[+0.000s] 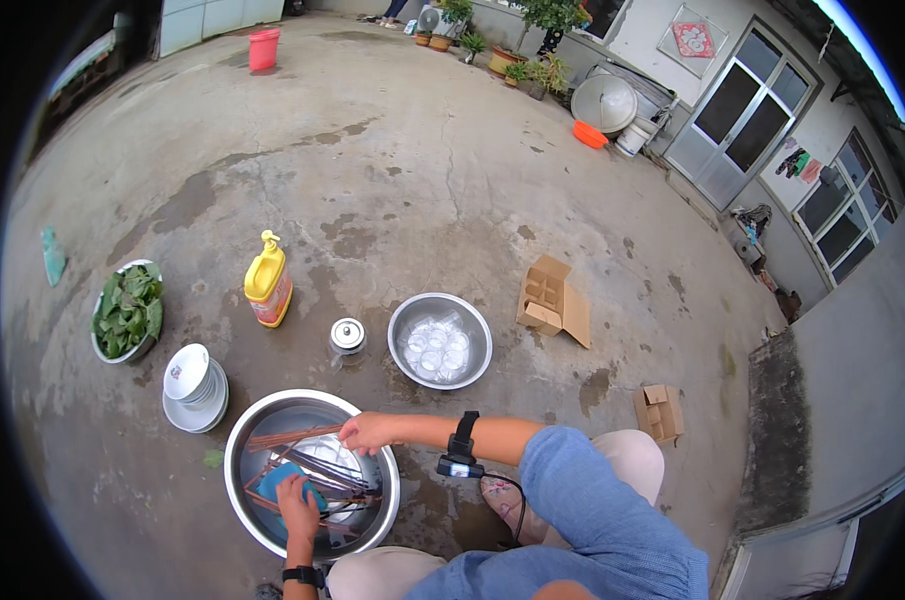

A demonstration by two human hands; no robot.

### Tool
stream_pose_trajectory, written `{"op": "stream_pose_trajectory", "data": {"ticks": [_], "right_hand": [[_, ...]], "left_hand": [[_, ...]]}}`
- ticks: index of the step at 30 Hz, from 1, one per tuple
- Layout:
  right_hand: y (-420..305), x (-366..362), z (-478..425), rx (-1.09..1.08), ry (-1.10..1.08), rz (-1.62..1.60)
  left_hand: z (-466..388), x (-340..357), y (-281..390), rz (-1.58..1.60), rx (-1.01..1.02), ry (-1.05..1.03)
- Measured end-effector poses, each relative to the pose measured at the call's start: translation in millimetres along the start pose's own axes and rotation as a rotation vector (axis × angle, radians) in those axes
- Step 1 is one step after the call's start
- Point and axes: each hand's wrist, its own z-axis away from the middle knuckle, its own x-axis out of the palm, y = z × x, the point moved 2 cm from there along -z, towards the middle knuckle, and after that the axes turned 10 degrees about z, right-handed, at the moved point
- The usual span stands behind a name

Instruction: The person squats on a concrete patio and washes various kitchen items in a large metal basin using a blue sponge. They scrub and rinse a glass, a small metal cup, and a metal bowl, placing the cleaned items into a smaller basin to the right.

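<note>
A large steel basin point(236, 480) stands on the wet concrete before me, with water in it. My right hand point(368, 433) is at its upper right rim and grips the ends of a bundle of brown chopsticks point(291, 437), which points left across the basin. Inside the basin, my left hand point(298, 502) holds a blue sponge point(276, 478). Dark chopsticks point(325, 469) lie loose between the two hands, partly in the water. More reddish-brown sticks show beneath the sponge; the left hand hides part of them.
A smaller steel basin point(484, 341) holds several clear glasses. Around me stand a glass jar with a metal lid point(347, 335), a yellow pump bottle point(268, 281), stacked white bowls and plates point(189, 375), a basin of green leaves point(128, 309), and two divided cardboard boxes point(546, 296).
</note>
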Motion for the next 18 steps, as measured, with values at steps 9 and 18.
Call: {"op": "stream_pose_trajectory", "data": {"ticks": [9, 18], "right_hand": [[-6.1, 10.4, 8.4, 0.042, -0.026, -0.093], [-11.9, 17.7, 6.7, 0.067, -0.058, -0.064]], "left_hand": [[14.1, 16.5, -18.2, -0.269, -0.146, -0.178], [36.2, 34.7, -49.5, -0.306, -0.16, -0.238]]}}
